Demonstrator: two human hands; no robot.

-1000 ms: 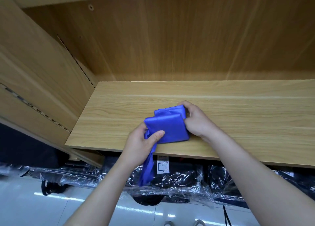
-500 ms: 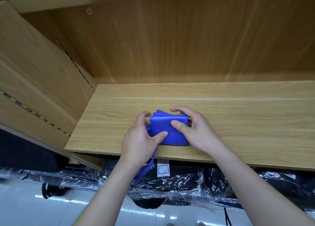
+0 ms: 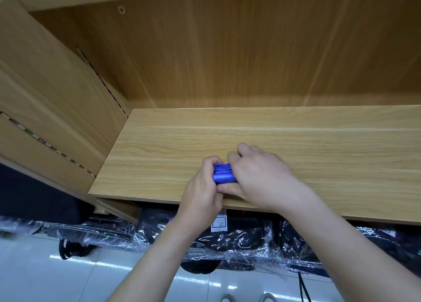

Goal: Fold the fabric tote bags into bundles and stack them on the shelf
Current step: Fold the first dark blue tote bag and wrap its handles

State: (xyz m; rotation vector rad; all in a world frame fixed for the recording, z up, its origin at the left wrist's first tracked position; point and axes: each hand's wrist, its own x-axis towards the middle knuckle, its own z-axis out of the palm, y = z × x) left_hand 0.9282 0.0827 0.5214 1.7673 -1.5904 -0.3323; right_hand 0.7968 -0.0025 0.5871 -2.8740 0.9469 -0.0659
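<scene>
Squeezing tighter than a moment back, crushing the blue tote bag [image 3: 223,176] into a small wad. Curling left hand [image 3: 201,188] and right hand [image 3: 258,176] round it, shelf [image 3: 330,142] just beneath the grip. Finishing the bundle, probably; next needing steady pinching while stacking.

One tote bag [image 3: 223,176], one shelf [image 3: 319,142], one left hand [image 3: 200,195], one right hand [image 3: 262,178]

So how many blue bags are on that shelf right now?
1. The blue bag sits near the front edge of the shelf, squeezed between the left hand and the right hand. The hands cover much of it, so another could be hidden.
</scene>
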